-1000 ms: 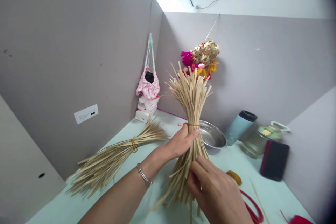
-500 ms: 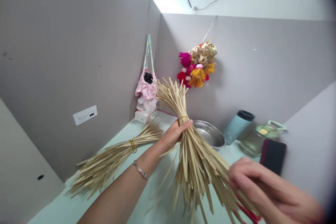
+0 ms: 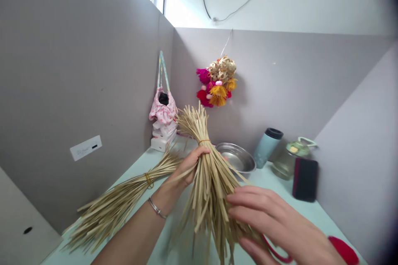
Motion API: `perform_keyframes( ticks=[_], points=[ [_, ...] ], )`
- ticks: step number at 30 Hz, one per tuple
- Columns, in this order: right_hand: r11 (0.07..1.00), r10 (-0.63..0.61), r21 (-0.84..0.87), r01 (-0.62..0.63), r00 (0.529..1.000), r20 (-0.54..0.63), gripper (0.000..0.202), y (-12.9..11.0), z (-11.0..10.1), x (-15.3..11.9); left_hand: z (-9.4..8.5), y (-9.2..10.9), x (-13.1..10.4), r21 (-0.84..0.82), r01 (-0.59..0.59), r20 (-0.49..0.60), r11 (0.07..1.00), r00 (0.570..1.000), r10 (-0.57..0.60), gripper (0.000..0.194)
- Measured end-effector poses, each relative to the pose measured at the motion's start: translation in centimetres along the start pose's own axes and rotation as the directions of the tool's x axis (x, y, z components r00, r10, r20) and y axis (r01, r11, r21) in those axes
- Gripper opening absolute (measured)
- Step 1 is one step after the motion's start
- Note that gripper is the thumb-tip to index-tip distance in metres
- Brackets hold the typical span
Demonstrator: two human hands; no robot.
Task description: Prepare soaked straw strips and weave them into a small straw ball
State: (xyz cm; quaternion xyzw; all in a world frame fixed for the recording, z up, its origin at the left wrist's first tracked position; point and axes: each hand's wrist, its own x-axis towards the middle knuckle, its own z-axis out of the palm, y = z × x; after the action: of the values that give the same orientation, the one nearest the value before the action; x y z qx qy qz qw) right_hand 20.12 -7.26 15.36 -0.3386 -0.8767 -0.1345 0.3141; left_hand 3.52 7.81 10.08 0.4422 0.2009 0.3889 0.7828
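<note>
My left hand [image 3: 191,165] is closed around a bundle of dry, straw-coloured flat strips [image 3: 211,186], just below the thin band that ties it near the top. The short ends fan out upward; the long ends spread down toward me. At the bundle's lower right, my right hand [image 3: 264,219] has its fingers stretched out and lying against the strips, with the thumb lower and apart. A second tied bundle of strips [image 3: 121,198] lies on the table to the left. Partly hidden under my right hand is a curved red thing [image 3: 276,254], its kind unclear.
Behind the bundle stands a metal bowl [image 3: 236,159], with a blue tumbler [image 3: 266,149], a green-lidded jug [image 3: 287,159] and a dark phone [image 3: 305,179] to its right. A tasselled ornament [image 3: 217,80] and a pink bag [image 3: 163,107] hang at the walls. A red object [image 3: 343,250] sits lower right.
My right hand has moved left in the view and gone from bent, pinched fingers to stretched ones on the strips. The view has shifted; my left hand keeps its hold.
</note>
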Motion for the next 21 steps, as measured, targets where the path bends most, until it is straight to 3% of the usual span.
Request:
perform_keyframes(
  ticks=[4, 8, 12, 15, 17, 21],
  points=[
    [0.997, 0.033, -0.077, -0.029, 0.997, 0.064, 0.018, 0.0, 0.6, 0.4, -0.6, 0.0, 0.7, -0.169, 0.034, 0.006, 0.985, 0.999, -0.034, 0.034],
    [0.992, 0.102, -0.089, -0.094, 0.990, 0.093, 0.021, 0.5, 0.6, 0.0, -1.2, 0.1, 0.9, -0.205, 0.070, 0.032, 0.976, 0.997, -0.065, 0.039],
    [0.988, 0.141, -0.079, -0.130, 0.979, 0.150, 0.009, 0.6, 0.4, -0.2, -1.2, 0.2, 0.9, -0.231, 0.087, 0.047, 0.969, 0.996, -0.078, 0.037],
    [0.983, 0.169, -0.098, -0.153, 0.970, 0.177, 0.032, 0.6, 0.6, -0.3, -1.2, 0.1, 1.0, -0.235, 0.089, 0.038, 0.968, 0.996, -0.083, 0.034],
    [0.979, 0.177, -0.129, -0.159, 0.974, 0.143, 0.031, 0.8, 1.0, -0.4, -1.1, 0.0, 1.1, -0.222, 0.096, 0.032, 0.970, 0.995, -0.091, 0.033],
    [0.970, 0.178, -0.163, -0.183, 0.983, -0.042, 0.007, 1.6, 1.6, -0.5, -0.9, 0.2, 1.1, -0.167, 0.078, 0.012, 0.983, 0.997, -0.077, 0.034]
  ],
)
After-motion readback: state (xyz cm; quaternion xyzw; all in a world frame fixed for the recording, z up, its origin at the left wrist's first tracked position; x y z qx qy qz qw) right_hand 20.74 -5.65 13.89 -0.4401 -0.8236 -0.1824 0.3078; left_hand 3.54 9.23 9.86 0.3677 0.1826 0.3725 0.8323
